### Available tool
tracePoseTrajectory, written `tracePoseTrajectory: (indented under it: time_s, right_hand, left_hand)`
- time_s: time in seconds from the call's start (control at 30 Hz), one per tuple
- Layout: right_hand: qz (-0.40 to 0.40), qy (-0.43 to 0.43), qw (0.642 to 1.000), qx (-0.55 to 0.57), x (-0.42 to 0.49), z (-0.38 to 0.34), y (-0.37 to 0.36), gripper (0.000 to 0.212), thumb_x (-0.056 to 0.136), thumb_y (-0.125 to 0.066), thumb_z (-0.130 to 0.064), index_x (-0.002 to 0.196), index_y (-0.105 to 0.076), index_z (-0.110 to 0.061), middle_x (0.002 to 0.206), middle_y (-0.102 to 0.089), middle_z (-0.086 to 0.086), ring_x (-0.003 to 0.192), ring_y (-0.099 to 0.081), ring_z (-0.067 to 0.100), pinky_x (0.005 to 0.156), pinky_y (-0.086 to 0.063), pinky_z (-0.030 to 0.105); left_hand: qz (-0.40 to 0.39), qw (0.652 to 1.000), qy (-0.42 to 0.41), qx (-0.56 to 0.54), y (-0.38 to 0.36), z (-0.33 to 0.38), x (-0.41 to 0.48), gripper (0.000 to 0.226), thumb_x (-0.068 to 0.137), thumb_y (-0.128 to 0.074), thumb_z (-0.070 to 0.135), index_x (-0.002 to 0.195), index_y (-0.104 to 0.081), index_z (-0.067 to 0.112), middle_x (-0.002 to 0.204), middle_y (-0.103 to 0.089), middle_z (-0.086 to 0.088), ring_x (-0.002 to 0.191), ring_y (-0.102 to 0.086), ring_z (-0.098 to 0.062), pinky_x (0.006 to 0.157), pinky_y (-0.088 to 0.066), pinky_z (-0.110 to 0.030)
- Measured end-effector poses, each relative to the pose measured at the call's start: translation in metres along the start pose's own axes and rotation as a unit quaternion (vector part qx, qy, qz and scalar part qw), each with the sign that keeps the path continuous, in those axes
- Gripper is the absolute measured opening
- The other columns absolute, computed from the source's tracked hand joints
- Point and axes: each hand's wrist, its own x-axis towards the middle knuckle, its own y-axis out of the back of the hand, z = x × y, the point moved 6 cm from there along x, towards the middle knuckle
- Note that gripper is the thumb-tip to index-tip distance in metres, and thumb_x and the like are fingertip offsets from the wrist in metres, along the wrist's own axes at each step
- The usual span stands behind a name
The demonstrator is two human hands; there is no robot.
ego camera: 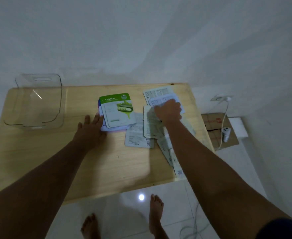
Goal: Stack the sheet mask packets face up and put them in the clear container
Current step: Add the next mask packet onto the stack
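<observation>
A small stack of sheet mask packets (117, 111) lies face up mid-table, a green cucumber packet on top. My left hand (91, 125) rests flat against the stack's left edge, fingers spread. Several packets (139, 135) lie face down, overlapping, to the right of the stack. My right hand (167, 111) is curled over these, fingers pinching the edge of a face-down packet (152, 123). The clear container (36, 100) stands empty at the table's far left.
The wooden table (55, 152) sits low over a white tiled floor, against a white wall. To the right on the floor lie a cardboard sheet (217, 130), a white phone on a charging cable (226, 133) and a wall socket (221, 98). My bare feet show below.
</observation>
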Motion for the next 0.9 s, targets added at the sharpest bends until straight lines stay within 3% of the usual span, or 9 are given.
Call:
tracePoseTrajectory:
  time_s: [0.07, 0.17, 0.27, 0.43, 0.6, 0.77, 0.83, 0.9]
  right_hand:
    - [-0.015, -0.065, 0.996, -0.057, 0.011, 0.029, 0.006, 0.089, 0.077, -0.072, -0.053, 0.143, -0.038, -0.002, 0.133, -0.046, 0.015, 0.124, -0.048, 0.031, 0.099, -0.045, 0.047]
    - [-0.018, -0.043, 0.994, -0.095, 0.017, 0.041, 0.003, 0.105, 0.078, -0.070, -0.061, 0.148, -0.026, 0.003, 0.140, -0.039, 0.018, 0.131, -0.041, 0.034, 0.102, -0.042, 0.048]
    - [-0.016, -0.027, 0.998, -0.062, 0.024, 0.034, 0.002, 0.097, 0.074, -0.079, -0.054, 0.144, -0.032, -0.004, 0.141, -0.039, 0.017, 0.133, -0.040, 0.034, 0.103, -0.042, 0.049]
    - [-0.048, 0.065, 0.997, -0.005, 0.039, 0.017, -0.001, 0.093, 0.060, -0.093, -0.035, 0.135, -0.044, -0.009, 0.132, -0.052, 0.015, 0.122, -0.057, 0.031, 0.099, -0.054, 0.042]
    - [-0.021, 0.002, 0.998, 0.059, 0.039, 0.025, 0.003, 0.086, 0.071, -0.089, -0.032, 0.138, -0.040, -0.008, 0.138, -0.038, 0.017, 0.123, -0.053, 0.035, 0.098, -0.054, 0.041]
    - [-0.022, -0.031, 0.989, 0.141, 0.040, 0.029, 0.003, 0.089, 0.066, -0.093, -0.017, 0.137, -0.040, -0.003, 0.136, -0.049, 0.016, 0.116, -0.059, 0.028, 0.085, -0.054, 0.028]
    - [-0.015, -0.040, 0.987, 0.157, 0.040, 0.032, 0.005, 0.085, 0.066, -0.093, -0.017, 0.133, -0.043, 0.000, 0.125, -0.056, 0.009, 0.110, -0.060, 0.020, 0.075, -0.050, 0.022]
    - [-0.020, -0.045, 0.988, 0.149, 0.041, 0.035, 0.003, 0.067, 0.065, -0.094, -0.020, 0.117, -0.057, 0.000, 0.106, -0.064, 0.005, 0.098, -0.065, 0.018, 0.061, -0.048, 0.022]
  left_hand:
    - [0.007, 1.000, 0.000, -0.002, 0.000, 0.000, -0.001, 0.076, 0.093, -0.046, 0.042, 0.154, -0.009, 0.016, 0.164, -0.007, -0.006, 0.147, -0.008, -0.044, 0.112, -0.021, -0.062]
    - [0.018, 1.000, -0.001, -0.004, -0.001, 0.000, -0.003, 0.074, 0.095, -0.043, 0.043, 0.154, -0.008, 0.016, 0.164, -0.007, -0.007, 0.147, -0.006, -0.043, 0.113, -0.018, -0.061]
    - [0.024, 1.000, -0.002, -0.005, -0.003, -0.001, -0.003, 0.075, 0.095, -0.042, 0.044, 0.154, -0.007, 0.016, 0.164, -0.007, -0.007, 0.148, -0.005, -0.043, 0.114, -0.018, -0.062]
    - [0.023, 1.000, 0.002, -0.016, -0.003, -0.003, -0.002, 0.075, 0.095, -0.042, 0.042, 0.154, -0.004, 0.017, 0.164, -0.004, -0.006, 0.148, -0.002, -0.042, 0.115, -0.015, -0.061]
    - [0.026, 0.999, 0.002, -0.025, -0.005, -0.002, -0.002, 0.075, 0.095, -0.042, 0.042, 0.154, -0.003, 0.018, 0.164, -0.004, -0.005, 0.149, -0.001, -0.042, 0.115, -0.014, -0.061]
    - [0.030, 0.999, 0.003, -0.026, -0.004, -0.002, -0.002, 0.074, 0.095, -0.040, 0.041, 0.154, -0.003, 0.018, 0.164, -0.005, -0.005, 0.149, -0.001, -0.041, 0.115, -0.014, -0.061]
    - [0.034, 0.999, 0.001, -0.028, -0.004, -0.001, -0.003, 0.073, 0.095, -0.040, 0.039, 0.154, -0.005, 0.017, 0.164, -0.006, -0.006, 0.148, -0.002, -0.042, 0.115, -0.015, -0.061]
    - [0.038, 0.999, 0.000, -0.029, -0.004, 0.000, -0.003, 0.072, 0.095, -0.040, 0.039, 0.155, -0.005, 0.017, 0.164, -0.006, -0.006, 0.148, -0.002, -0.042, 0.115, -0.014, -0.062]
